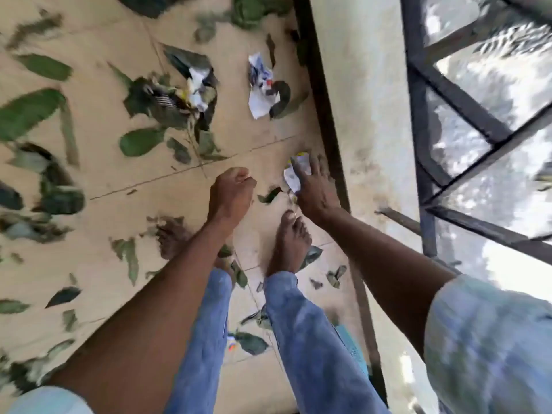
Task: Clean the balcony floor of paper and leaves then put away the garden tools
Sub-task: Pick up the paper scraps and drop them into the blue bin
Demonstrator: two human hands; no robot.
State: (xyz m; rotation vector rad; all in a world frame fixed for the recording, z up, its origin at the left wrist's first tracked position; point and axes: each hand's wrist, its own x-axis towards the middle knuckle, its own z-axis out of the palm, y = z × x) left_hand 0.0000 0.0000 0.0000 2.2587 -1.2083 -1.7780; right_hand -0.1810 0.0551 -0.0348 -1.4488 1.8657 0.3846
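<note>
Item: right hand [313, 189], fingers over a crumpled paper scrap [294, 174] on the tiled floor [89, 249] beside the dark curb of the railing [418, 115]; I cannot tell whether it grips yet. Item: left hand [230, 192], clenched, apparently holding nothing. Item: two more crumpled papers [263, 91] farther ahead, green leaves [27, 112] scattered throughout. No garden tools in my view. Risk, as I judge it: blur suggests haste, so the scrap could slide from a loose grasp toward the railing gap.
</note>
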